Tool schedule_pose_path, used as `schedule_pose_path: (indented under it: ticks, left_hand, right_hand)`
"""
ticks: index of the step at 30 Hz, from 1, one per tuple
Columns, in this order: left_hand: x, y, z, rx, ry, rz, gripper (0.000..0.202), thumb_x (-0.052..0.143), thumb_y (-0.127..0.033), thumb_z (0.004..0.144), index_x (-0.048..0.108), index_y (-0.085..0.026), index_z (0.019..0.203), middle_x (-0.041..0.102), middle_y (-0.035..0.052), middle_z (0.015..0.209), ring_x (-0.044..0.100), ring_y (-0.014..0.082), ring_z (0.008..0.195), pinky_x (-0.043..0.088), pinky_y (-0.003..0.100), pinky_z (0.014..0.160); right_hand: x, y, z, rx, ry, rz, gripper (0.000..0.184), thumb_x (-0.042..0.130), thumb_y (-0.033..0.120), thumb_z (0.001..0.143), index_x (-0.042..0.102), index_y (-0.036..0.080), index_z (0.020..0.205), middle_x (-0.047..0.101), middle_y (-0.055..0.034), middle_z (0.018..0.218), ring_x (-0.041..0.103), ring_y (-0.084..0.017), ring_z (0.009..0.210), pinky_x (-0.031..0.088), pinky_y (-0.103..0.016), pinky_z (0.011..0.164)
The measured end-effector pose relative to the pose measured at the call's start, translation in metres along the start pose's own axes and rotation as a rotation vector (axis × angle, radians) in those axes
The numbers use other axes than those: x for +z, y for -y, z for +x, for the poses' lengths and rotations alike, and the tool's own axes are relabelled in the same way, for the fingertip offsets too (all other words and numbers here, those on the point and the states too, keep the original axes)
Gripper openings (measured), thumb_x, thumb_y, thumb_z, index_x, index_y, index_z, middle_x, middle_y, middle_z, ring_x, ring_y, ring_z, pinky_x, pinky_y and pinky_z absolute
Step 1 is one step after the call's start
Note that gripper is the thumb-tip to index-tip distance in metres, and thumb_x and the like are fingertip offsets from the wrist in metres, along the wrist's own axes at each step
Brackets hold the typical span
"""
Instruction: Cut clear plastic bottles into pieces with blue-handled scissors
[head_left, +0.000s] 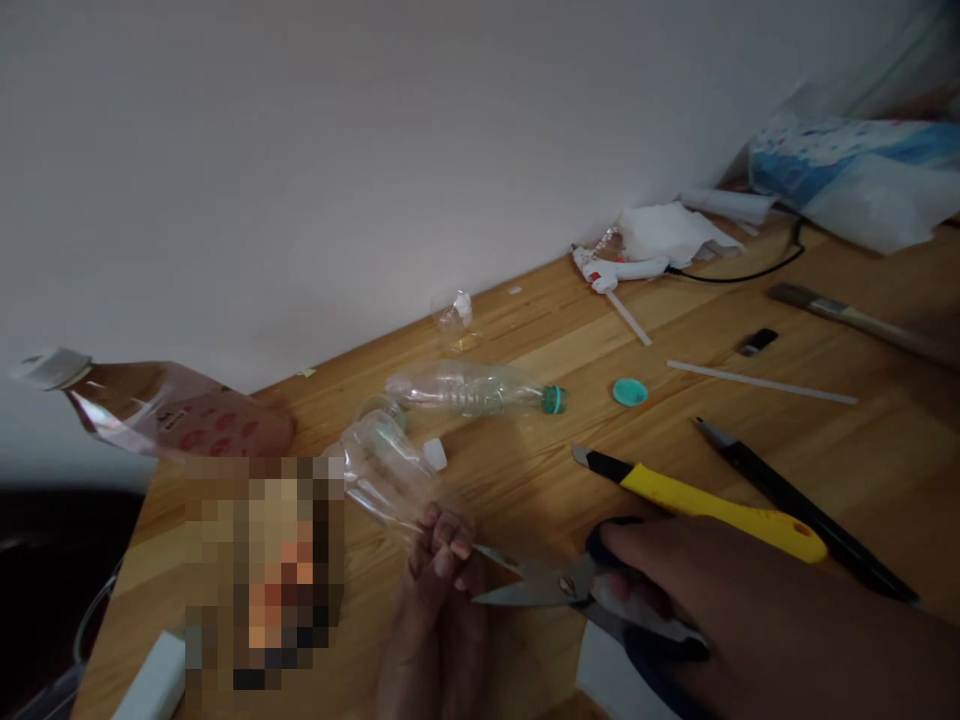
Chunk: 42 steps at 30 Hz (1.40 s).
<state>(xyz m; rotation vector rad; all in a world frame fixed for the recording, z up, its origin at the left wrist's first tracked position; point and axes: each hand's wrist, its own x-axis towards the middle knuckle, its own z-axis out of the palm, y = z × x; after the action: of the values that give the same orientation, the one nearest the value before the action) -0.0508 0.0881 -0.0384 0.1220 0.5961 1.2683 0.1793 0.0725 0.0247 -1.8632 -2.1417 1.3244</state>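
Scissors (566, 585) with dark handles are in my right hand (697, 590), fingers and thumb through the loops. Their blades stand apart, and the tips reach my left hand (442, 560). Its fingers are curled together in a pinch; whatever they hold is too small or clear to make out. Just behind those fingers is a clear piece of plastic bottle (379, 465), and I cannot tell whether they touch it. A small white cap (435, 453) is beside that piece. Farther back, a clear bottle with a green cap (553, 400) lies on its side.
A yellow utility knife (705, 500) and a black pen-like tool (795, 510) lie near my right hand. Behind are a teal cap (630, 392), a clear stick (761, 382), a brush (847, 315) and a white glue gun (619, 268). A large pink-labelled bottle (187, 415) leans at left.
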Motion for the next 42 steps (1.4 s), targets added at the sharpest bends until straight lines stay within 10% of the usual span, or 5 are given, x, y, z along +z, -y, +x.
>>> schedule_pose_path:
  ticks: [20,42]
  left_hand:
    - [0.003,0.012,-0.022,-0.012,-0.075,-0.118,0.029,0.065,0.001,0.085,0.069,-0.018,0.107,0.074,0.0015,0.096,0.072,0.0064,0.083,0.054,0.006,0.070]
    - [0.020,0.011,-0.022,-0.023,-0.121,0.063,0.030,0.085,-0.013,0.072,0.069,-0.017,0.097,0.064,-0.0010,0.083,0.055,0.0047,0.057,0.050,0.012,0.053]
  right_hand:
    - [0.000,0.006,0.002,-0.085,0.001,0.022,0.014,0.059,0.010,0.073,0.054,0.024,0.074,0.063,0.0041,0.067,0.056,-0.014,0.058,0.034,-0.025,0.051]
    - [0.005,0.004,0.006,-0.042,0.072,0.079,0.006,0.059,0.022,0.077,0.057,0.027,0.074,0.064,0.0059,0.066,0.058,-0.014,0.056,0.035,-0.025,0.048]
